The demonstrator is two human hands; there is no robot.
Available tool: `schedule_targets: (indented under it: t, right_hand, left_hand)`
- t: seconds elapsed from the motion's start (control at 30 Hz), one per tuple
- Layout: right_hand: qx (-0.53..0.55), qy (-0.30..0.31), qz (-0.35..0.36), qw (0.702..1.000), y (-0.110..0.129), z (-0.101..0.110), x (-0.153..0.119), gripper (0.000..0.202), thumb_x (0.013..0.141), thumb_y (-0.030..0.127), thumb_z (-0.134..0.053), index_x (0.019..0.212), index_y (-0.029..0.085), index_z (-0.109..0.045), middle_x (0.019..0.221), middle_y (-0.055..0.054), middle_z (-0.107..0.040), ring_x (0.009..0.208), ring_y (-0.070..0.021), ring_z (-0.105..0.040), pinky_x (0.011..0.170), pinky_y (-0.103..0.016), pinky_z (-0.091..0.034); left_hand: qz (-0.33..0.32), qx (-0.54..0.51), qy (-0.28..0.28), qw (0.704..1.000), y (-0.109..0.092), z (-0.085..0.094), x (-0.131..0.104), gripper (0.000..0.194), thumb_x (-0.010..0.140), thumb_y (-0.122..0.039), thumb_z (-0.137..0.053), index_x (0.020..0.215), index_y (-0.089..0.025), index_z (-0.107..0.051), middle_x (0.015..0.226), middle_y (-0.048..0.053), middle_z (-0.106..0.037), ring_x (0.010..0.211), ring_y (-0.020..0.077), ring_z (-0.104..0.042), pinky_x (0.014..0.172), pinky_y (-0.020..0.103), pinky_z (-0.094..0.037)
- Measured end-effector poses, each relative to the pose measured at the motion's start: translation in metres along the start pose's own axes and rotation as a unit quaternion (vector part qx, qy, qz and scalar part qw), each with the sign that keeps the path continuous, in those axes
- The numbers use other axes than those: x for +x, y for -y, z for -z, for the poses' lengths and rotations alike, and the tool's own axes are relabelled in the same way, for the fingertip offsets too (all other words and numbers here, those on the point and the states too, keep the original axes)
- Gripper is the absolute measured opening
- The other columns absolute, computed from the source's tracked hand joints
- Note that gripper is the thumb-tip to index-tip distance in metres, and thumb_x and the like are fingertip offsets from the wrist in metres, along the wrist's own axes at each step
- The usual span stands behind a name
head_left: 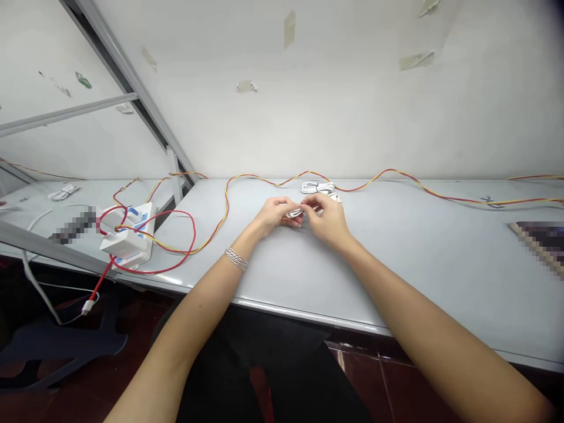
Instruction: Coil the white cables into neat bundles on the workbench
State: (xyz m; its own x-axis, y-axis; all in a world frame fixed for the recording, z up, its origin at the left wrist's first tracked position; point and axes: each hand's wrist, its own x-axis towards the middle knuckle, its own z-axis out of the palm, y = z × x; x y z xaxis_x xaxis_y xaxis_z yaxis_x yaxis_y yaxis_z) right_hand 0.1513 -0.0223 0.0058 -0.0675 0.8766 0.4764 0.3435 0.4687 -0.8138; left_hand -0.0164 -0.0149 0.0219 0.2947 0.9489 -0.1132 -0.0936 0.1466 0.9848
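Both of my hands meet over the middle of the grey table [418, 264]. My left hand [275, 215], with a silver bracelet on its wrist, and my right hand [328, 220] pinch a small coiled white cable [294, 213] between their fingertips. Just behind my hands lies a bundle of white cable [318, 188] on the tabletop. A twisted red and yellow wire [396, 174] runs along the back of the table.
A white power strip [127, 235] sits at the table's left end, looped by red wire, with a red cable hanging off the edge. More white cables [64, 191] lie on the neighbouring table at the left. A blurred object [544, 241] rests at the right. A white wall stands behind.
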Motion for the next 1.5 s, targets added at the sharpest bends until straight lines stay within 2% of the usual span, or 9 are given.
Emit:
schedule_targets:
  t: [0.17,0.23,0.37,0.53,0.73,0.93,1.17,1.33,1.5]
  right_hand:
    - [0.003,0.002,-0.002,1.0,-0.001,-0.001,0.0,0.008,0.082,0.024,-0.06,0.083,0.02,-0.066,0.087,-0.006,-0.073,0.081,-0.021,-0.067,0.078,-0.038,-0.052]
    - [-0.002,0.004,-0.003,1.0,0.0,-0.001,0.0,0.008,0.081,0.023,-0.06,0.083,0.02,-0.067,0.087,-0.006,-0.073,0.081,-0.021,-0.067,0.078,-0.037,-0.052]
    - [-0.009,0.018,0.001,1.0,0.002,-0.001,-0.001,0.01,0.082,0.022,-0.06,0.084,0.02,-0.069,0.088,-0.005,-0.074,0.084,-0.0216,-0.068,0.079,-0.038,-0.052]
    - [-0.017,0.021,0.028,0.999,0.002,0.0,-0.003,0.011,0.084,0.024,-0.061,0.087,0.02,-0.071,0.091,-0.006,-0.075,0.088,-0.0227,-0.069,0.087,-0.041,-0.053]
    - [-0.022,0.028,0.047,0.998,0.003,0.001,-0.001,0.014,0.086,0.025,-0.061,0.09,0.021,-0.073,0.094,-0.006,-0.076,0.092,-0.0231,-0.07,0.091,-0.042,-0.054]
    - [0.006,0.08,0.052,0.995,-0.001,0.005,0.001,0.021,0.081,0.019,-0.065,0.1,0.021,-0.074,0.103,-0.007,-0.076,0.095,-0.023,-0.07,0.092,-0.041,-0.055]
    - [-0.025,0.091,0.08,0.992,-0.003,0.007,0.003,0.021,0.08,0.012,-0.061,0.096,0.02,-0.073,0.096,-0.007,-0.074,0.084,-0.0204,-0.067,0.082,-0.037,-0.055]
    - [-0.054,0.118,0.092,0.987,-0.002,0.01,0.003,0.02,0.081,0.013,-0.062,0.095,0.02,-0.074,0.095,-0.006,-0.071,0.073,-0.0163,-0.061,0.075,-0.034,-0.052]
    - [-0.064,0.116,0.09,0.987,0.001,0.009,0.001,0.013,0.083,0.016,-0.062,0.09,0.02,-0.072,0.089,-0.006,-0.069,0.073,-0.0173,-0.06,0.072,-0.033,-0.05]
  left_hand:
    - [-0.004,-0.002,0.05,0.999,0.007,0.008,0.003,0.03,0.067,-0.024,-0.087,0.08,-0.011,-0.064,0.073,0.006,-0.072,0.07,0.0195,-0.073,0.075,0.035,-0.057]
    - [-0.002,0.003,0.052,0.999,0.009,0.009,0.003,0.033,0.065,-0.024,-0.089,0.08,-0.012,-0.063,0.073,0.006,-0.073,0.068,0.018,-0.072,0.073,0.033,-0.055]
    - [0.0,0.02,0.03,0.999,0.008,0.004,0.002,0.028,0.065,-0.018,-0.084,0.076,-0.013,-0.059,0.065,0.002,-0.07,0.062,0.015,-0.069,0.067,0.028,-0.052]
    - [-0.017,0.027,-0.023,0.999,0.007,-0.004,0.001,0.025,0.068,-0.017,-0.077,0.07,-0.016,-0.052,0.058,0.001,-0.066,0.054,0.0143,-0.065,0.062,0.03,-0.053]
    - [-0.02,0.037,-0.065,0.997,0.008,-0.001,0.005,0.018,0.065,-0.016,-0.077,0.069,-0.013,-0.06,0.062,0.001,-0.066,0.053,0.0114,-0.062,0.06,0.029,-0.054]
    - [-0.012,0.051,-0.078,0.996,0.005,0.004,0.006,0.006,0.064,-0.015,-0.07,0.064,-0.012,-0.064,0.056,0.001,-0.06,0.051,0.0103,-0.057,0.049,0.023,-0.045]
    - [0.003,0.068,-0.058,0.996,0.002,0.005,0.003,0.005,0.066,-0.014,-0.066,0.063,-0.013,-0.062,0.051,0.0,-0.056,0.046,0.0087,-0.05,0.046,0.023,-0.035]
    - [0.008,0.075,-0.027,0.997,0.003,0.009,0.004,0.01,0.067,-0.017,-0.069,0.061,-0.014,-0.061,0.047,0.0,-0.055,0.041,0.007,-0.045,0.045,0.023,-0.031]
    - [0.016,0.066,0.001,0.998,0.003,0.01,0.003,0.011,0.069,-0.018,-0.071,0.062,-0.013,-0.064,0.05,0.002,-0.058,0.043,0.0077,-0.049,0.046,0.023,-0.033]
